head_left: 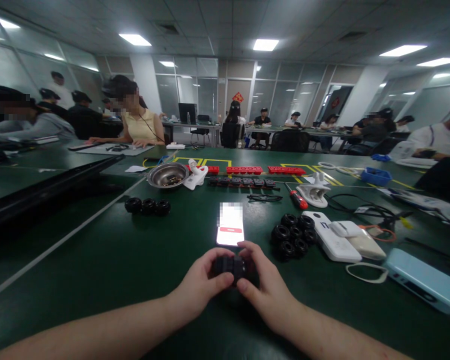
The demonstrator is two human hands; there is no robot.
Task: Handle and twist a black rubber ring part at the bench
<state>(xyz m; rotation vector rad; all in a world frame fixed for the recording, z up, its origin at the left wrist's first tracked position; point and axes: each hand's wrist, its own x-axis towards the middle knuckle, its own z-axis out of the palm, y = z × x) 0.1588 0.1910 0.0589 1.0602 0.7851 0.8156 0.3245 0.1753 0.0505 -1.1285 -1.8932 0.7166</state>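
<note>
My left hand (200, 286) and my right hand (264, 286) meet over the dark green table (108, 260) and both grip a small black round part (230, 266) between fingers and thumbs. Just beyond it lies a lit phone (230, 224), screen up. A pile of several black round parts (292, 235) sits to the right of the phone. Three more black round parts (147, 206) stand in a row to the left, further back.
A metal bowl (168, 175), white clamps (315, 192), a red-handled screwdriver (296, 197), red and black trays (243, 176), white power banks (339, 237), a light blue box (423, 285) and cables lie on the table. Other people sit at tables around the room.
</note>
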